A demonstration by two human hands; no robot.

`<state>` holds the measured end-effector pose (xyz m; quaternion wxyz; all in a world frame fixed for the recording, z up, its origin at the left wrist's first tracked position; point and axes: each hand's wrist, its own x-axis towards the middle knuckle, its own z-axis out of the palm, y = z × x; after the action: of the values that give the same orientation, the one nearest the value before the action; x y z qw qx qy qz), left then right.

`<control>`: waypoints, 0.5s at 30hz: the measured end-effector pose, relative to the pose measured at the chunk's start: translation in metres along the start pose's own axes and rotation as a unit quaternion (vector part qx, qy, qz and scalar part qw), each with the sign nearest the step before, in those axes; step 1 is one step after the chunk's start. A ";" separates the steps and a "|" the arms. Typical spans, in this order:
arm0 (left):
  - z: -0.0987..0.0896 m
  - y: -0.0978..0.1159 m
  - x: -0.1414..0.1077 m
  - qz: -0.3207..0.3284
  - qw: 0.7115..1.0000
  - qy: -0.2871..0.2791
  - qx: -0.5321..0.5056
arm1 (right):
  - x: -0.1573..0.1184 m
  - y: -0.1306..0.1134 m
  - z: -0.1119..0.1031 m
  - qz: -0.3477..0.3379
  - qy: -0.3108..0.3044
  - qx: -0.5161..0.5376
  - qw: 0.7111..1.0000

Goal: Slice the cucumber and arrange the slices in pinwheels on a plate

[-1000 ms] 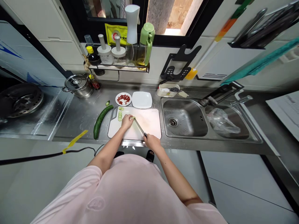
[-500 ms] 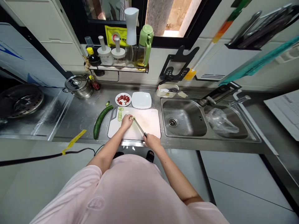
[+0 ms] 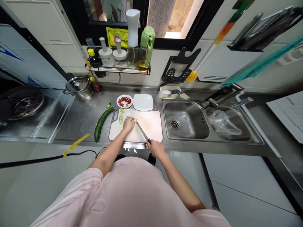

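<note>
My right hand (image 3: 155, 148) is wrapped round the black handle of a knife (image 3: 142, 131), whose blade points up and left over the white cutting board (image 3: 151, 126). On the board, my left hand (image 3: 128, 124) has its fingers bent against a small pale green cucumber piece (image 3: 134, 120), close to the knife tip. Several cucumber slices (image 3: 121, 118) lie in a column at the board's upper left. A whole green cucumber (image 3: 101, 123) rests on the counter left of the board, with a cut cucumber end (image 3: 109, 105) above it.
Behind the board sit a plate of chopped red pieces (image 3: 124, 101) and a white square plate (image 3: 143, 101). A lidded pot (image 3: 80, 88) stands at back left. To the right are a utensil box (image 3: 169, 92) and a double sink (image 3: 187, 119) with a plastic bag (image 3: 223, 122).
My right hand and the knife have moved slightly down and to the right, away from the cucumber piece. My left hand has barely moved.
</note>
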<state>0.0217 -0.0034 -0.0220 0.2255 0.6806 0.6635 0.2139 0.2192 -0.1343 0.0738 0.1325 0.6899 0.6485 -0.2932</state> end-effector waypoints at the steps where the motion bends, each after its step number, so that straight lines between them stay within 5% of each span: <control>1: 0.000 0.001 0.000 -0.003 1.000 -0.001 0.001 | -0.001 0.002 0.001 0.000 0.007 0.006 1.000; 15: -0.002 0.007 0.007 -0.089 0.991 0.006 -0.097 | 0.010 0.033 0.011 0.088 0.107 0.096 0.986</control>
<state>0.0266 0.0036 -0.0161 0.3042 0.5922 0.6993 0.2604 0.2489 -0.1359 0.0527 0.0206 0.7809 0.5648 -0.2662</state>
